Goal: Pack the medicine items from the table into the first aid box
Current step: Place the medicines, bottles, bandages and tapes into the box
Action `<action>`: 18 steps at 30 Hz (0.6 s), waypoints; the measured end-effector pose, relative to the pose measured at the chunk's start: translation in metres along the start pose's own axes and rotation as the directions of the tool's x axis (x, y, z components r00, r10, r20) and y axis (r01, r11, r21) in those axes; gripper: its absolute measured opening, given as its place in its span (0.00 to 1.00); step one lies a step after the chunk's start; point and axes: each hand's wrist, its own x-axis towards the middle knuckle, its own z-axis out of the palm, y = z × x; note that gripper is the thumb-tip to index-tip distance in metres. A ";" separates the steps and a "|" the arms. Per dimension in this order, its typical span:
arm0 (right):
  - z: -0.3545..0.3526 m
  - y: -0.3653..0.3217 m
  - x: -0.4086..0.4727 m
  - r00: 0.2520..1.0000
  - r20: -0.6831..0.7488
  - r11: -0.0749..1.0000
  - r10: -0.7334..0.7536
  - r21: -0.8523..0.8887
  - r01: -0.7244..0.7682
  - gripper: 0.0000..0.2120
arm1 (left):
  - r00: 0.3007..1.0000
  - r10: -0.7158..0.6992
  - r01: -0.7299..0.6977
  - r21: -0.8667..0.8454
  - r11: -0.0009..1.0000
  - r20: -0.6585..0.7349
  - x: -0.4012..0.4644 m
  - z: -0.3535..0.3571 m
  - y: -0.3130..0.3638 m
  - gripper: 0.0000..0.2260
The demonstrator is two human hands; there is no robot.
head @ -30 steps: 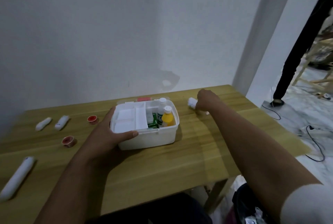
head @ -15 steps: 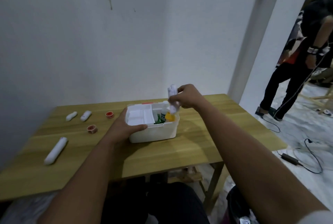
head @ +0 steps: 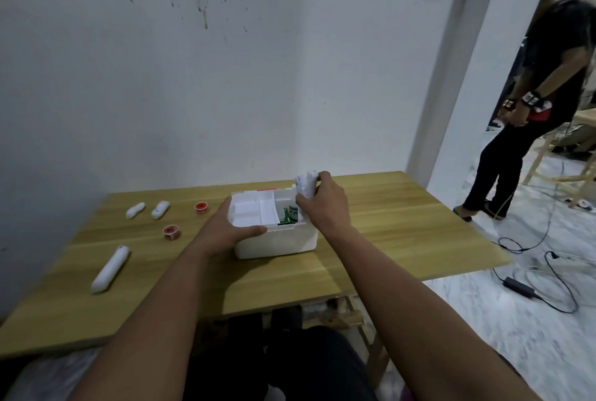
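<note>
An open white first aid box (head: 277, 241) stands at the middle of the wooden table (head: 403, 232), with a divided white tray inside and green packets in its right compartment. My left hand (head: 225, 228) grips the box's near left rim. Over the box's right end, my right hand (head: 322, 203) holds a white bottle (head: 305, 186) upright. On the table to the left lie a long white tube (head: 110, 268), two short white tubes (head: 135, 209) (head: 160, 209) and two small red-topped tape rolls (head: 200, 206) (head: 171, 231).
A white wall runs right behind the table. A person in black (head: 529, 103) stands at the right by a doorway. Cables and a power adapter (head: 519, 284) lie on the marbled floor to the right of the table.
My right hand picked the white bottle up from the table's far right and carried it left over the box's right end. My view pulled back. My left hand stayed on the box.
</note>
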 end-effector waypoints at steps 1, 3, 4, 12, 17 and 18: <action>0.001 0.000 0.000 1.000 -0.008 1.000 -0.002 0.002 0.002 0.21 | 1.000 -0.001 0.001 0.002 1.000 0.001 0.000 0.000 0.000 0.43; 0.002 0.000 0.000 1.000 -0.012 1.000 -0.017 -0.012 0.017 0.22 | 1.000 0.004 -0.004 0.007 1.000 0.004 0.002 0.000 -0.001 0.44; 0.002 0.000 -0.001 1.000 0.005 0.999 -0.023 -0.032 0.023 0.22 | 1.000 0.004 -0.004 0.010 1.000 0.005 0.003 0.000 -0.002 0.44; -0.006 0.001 -0.001 0.993 0.118 0.915 -0.007 -0.399 0.054 0.22 | 1.000 -0.013 0.013 0.004 1.000 0.004 0.007 0.001 -0.007 0.44; -0.010 0.013 0.004 0.989 0.135 0.950 0.065 -0.311 -0.020 0.23 | 1.000 -0.010 0.010 0.022 1.000 0.001 0.007 0.000 -0.007 0.46; -0.011 0.014 0.005 0.983 0.162 0.953 0.081 -0.302 -0.028 0.24 | 1.000 -0.010 0.010 0.026 1.000 0.000 0.008 0.000 -0.008 0.47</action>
